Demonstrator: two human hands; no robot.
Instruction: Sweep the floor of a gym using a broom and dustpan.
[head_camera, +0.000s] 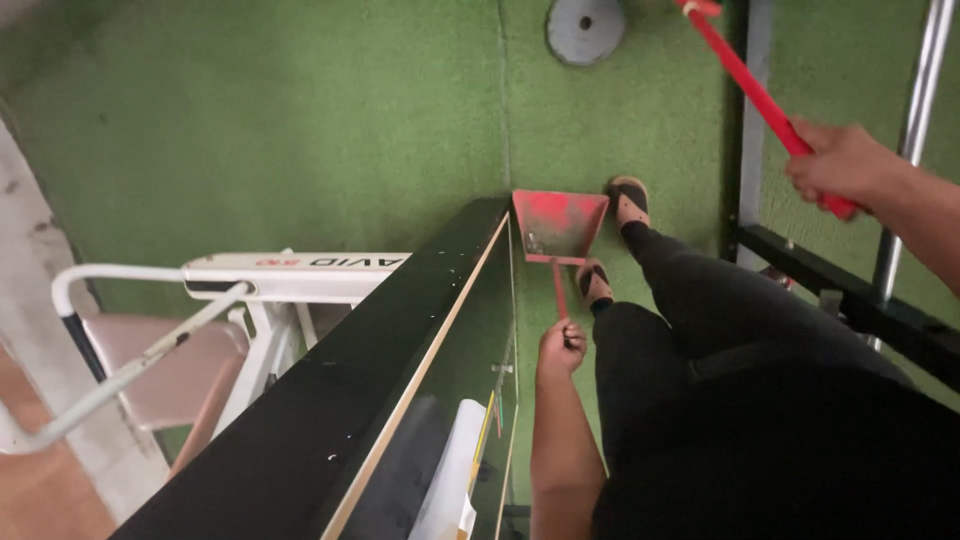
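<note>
- on the green turf floor (300, 120), beside the near end of a long black cabinet (330, 420), a red dustpan (558, 225) rests with its open mouth facing away from the person; every place below is told from this dustpan.
- the left hand (562, 348) is nearer the person than the dustpan, its grip closed around the end of the dustpan's thin red handle; the handle's long axis runs straight from the pan back toward that hand, close along the cabinet's side.
- the right hand (835, 165) is well off to the right of the dustpan and raised, its grip wrapped tight on a red broom stick (745, 80); the stick slants up and left from the hand out of view, and the brush end is not visible.
- the left hand is by far the nearer to the dustpan; the right does not touch it.
- two sandalled feet stand just beside the dustpan, one at its far right corner (630, 200), one at its near right edge (594, 282).
- beyond the dustpan, farther from the person, a grey round weight plate (585, 28) lies flat on the floor.
- left of the dustpan, past the cabinet, stands a white exercise machine (290, 275) with a padded seat.
- right of the dustpan, a black and silver metal frame (850, 290) rises near the right hand.
</note>
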